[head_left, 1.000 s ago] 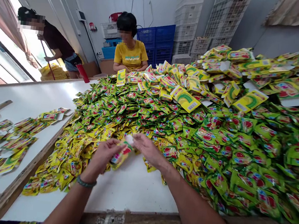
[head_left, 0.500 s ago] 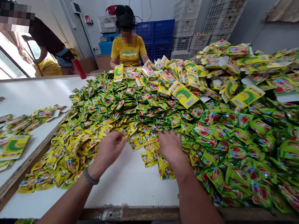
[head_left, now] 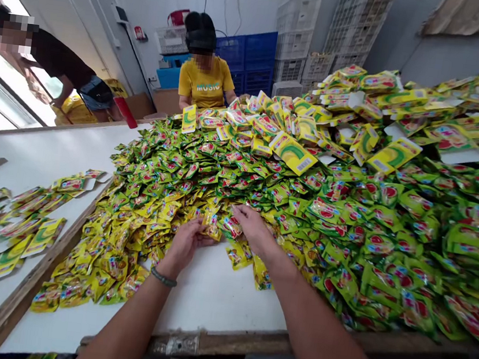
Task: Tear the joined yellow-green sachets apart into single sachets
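Note:
My left hand (head_left: 187, 242), with a bracelet at the wrist, pinches a small yellow candy packet (head_left: 211, 226) by its left side. Close by on the right, my right hand (head_left: 252, 226) has its fingertips closed on a green candy packet (head_left: 230, 227) with red print. The two packets are side by side above the table's white top (head_left: 203, 291). Yellow packets (head_left: 113, 263) lie heaped beside my left forearm. A large mound of green packets (head_left: 380, 243) rises to the right of my right hand.
Yellow printed boxes (head_left: 293, 151) lie on top of the mound. Past a wooden strip (head_left: 42, 272) on the left are more boxes (head_left: 42, 237). Across the table sits a person in a yellow shirt (head_left: 208, 82); another person (head_left: 62, 56) bends at far left. Crates (head_left: 297, 29) stand behind.
My hands have moved closer together. The left has taken hold of a yellow packet and the right a green one. Another yellow box shows among those on the left.

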Tool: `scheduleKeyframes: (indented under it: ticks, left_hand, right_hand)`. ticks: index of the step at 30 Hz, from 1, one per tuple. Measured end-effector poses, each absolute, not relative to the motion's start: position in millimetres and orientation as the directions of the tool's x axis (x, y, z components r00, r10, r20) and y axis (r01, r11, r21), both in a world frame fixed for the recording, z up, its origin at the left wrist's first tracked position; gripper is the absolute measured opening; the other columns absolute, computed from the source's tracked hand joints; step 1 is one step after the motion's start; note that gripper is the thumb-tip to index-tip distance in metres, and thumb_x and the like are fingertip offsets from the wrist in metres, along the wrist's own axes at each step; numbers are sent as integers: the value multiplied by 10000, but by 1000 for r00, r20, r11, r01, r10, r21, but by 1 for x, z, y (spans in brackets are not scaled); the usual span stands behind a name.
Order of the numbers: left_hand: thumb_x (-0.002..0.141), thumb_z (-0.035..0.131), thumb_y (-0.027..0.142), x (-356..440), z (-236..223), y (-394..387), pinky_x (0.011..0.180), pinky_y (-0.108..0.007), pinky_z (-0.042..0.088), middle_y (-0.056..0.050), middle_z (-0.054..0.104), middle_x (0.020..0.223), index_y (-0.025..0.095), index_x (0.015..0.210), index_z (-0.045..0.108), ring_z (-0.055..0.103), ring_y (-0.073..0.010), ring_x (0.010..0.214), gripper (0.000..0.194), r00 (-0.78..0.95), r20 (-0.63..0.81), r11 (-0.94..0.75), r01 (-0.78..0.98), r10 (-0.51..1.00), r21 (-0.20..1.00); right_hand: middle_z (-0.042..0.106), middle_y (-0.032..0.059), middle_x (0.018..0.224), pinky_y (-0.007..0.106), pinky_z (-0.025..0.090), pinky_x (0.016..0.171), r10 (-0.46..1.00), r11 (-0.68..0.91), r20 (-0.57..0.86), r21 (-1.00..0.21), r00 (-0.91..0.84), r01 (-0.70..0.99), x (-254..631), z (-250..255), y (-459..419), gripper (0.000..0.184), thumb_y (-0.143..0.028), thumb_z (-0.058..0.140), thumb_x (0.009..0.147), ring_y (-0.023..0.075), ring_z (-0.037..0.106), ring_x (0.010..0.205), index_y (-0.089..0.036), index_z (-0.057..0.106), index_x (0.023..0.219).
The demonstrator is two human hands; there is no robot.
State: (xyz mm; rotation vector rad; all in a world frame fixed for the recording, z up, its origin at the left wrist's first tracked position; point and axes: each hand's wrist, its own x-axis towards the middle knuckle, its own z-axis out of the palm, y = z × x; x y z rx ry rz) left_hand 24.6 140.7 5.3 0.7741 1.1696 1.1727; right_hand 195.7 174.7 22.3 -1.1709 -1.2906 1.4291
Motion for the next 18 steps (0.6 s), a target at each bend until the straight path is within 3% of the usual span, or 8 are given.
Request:
scheduleKeyframes:
  ticks: [3, 6, 9, 13, 18]
  left_hand:
    - [636, 713, 253, 22, 7, 137, 610, -273, 546, -31, 664, 824, 160, 908, 598, 630, -137, 642, 309, -9, -310, 284, -374, 951, 883]
    - [603, 770, 232, 21, 9, 136, 584, -229, 522, -16, 662, 804, 162, 912, 579, 610, -114, 632, 370, -24, -263, 240, -334, 965, 912]
    - [578, 797, 263, 21, 10, 137, 534, -203, 471, -12, 658, 757, 148, 891, 598, 568, -99, 581, 388, -66, -226, 203, -251, 972, 946]
    - [567, 781, 251, 23, 12, 136, 477, -194, 376, 2, 623, 665, 128, 857, 651, 477, -80, 507, 342, -61, -185, 176, -133, 981, 975]
    - [602, 696, 263, 25, 14, 133, 526, -210, 382, 4, 568, 638, 136, 699, 636, 471, -100, 560, 170, -3, -204, 197, -239, 979, 951]
  right_hand:
    - [613, -13, 767, 227, 414, 487, 930, -294, -238, -939, -279, -177, 193, 19, 173, 432, -410, 691, 651, 136, 557, 598, -212, 526, 999]
    - [620, -11, 798, 232, 438, 544, 971, -155, -120, -974, -209, -163, 194, 15, 176, 536, -315, 781, 522, 132, 567, 629, -195, 536, 983]
    - [586, -32, 706, 236, 416, 543, 988, -27, -21, -999, -154, -37, 196, 10, 180, 452, -347, 753, 567, 129, 533, 599, -179, 572, 946]
    - [538, -50, 656, 222, 360, 523, 954, 71, 40, -993, -298, 94, 193, 10, 175, 320, -363, 642, 712, 113, 472, 557, -201, 596, 984]
    - [549, -54, 714, 225, 351, 561, 948, 200, 99, -925, -302, 323, 184, 12, 163, 338, -279, 644, 699, 127, 483, 623, -242, 559, 1024]
